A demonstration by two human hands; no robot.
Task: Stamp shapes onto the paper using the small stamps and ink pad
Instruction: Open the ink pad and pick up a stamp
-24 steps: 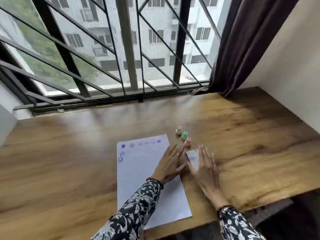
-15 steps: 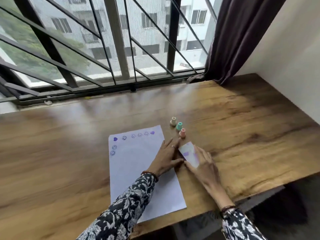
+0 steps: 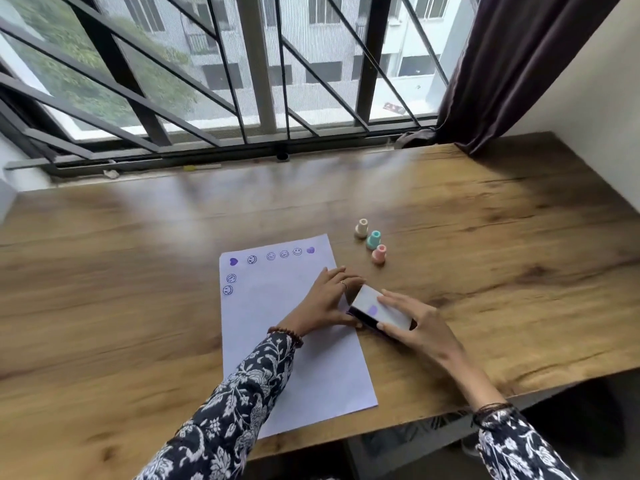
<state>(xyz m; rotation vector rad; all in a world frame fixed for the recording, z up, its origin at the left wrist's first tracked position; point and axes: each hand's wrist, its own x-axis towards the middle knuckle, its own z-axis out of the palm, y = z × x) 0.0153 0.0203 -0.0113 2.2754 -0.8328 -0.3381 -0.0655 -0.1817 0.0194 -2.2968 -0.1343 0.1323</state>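
A white sheet of paper (image 3: 294, 344) lies on the wooden table (image 3: 485, 271), with purple smiley and heart prints along its top edge and upper left side. At its right edge is the ink pad (image 3: 372, 306), a small white case with a purple spot on its lid and a dark base; the lid looks tilted up. My left hand (image 3: 323, 303) holds the case's left end between fingers and thumb. My right hand (image 3: 415, 327) grips the lid from the right, fingers on top. Three small stamps stand beyond: beige (image 3: 361, 228), teal (image 3: 373, 239), pink (image 3: 379, 254).
A barred window (image 3: 259, 81) runs along the table's far edge, and a dark curtain (image 3: 502, 64) hangs at the back right. A white wall (image 3: 588, 98) borders the right side. The table's front edge (image 3: 433, 415) is close to my forearms.
Both hands went from lying flat beside the ink pad to gripping it, and its white lid has risen at an angle. The stamps and paper stayed put.
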